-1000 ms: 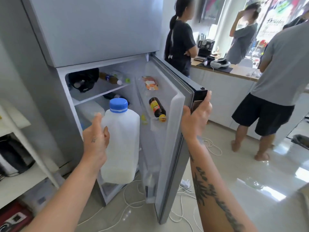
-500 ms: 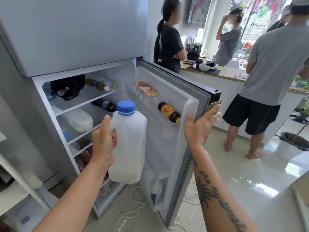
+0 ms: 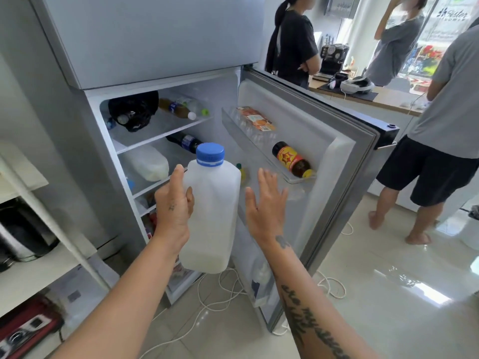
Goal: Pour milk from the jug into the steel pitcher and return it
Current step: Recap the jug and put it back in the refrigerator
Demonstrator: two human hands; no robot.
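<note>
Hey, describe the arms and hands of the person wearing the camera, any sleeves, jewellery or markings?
Both forearms are bare: no sleeves, watch or rings in view. The left hand has a small dark tattoo on its back. The right forearm carries dark script lettering along its length, with a smaller dark mark near the wrist of the right hand.

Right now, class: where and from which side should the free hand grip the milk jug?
Probably the right wall of the milk jug, from the right: it is upright, the left hand grips its left side, and the right hand is open beside it.
</note>
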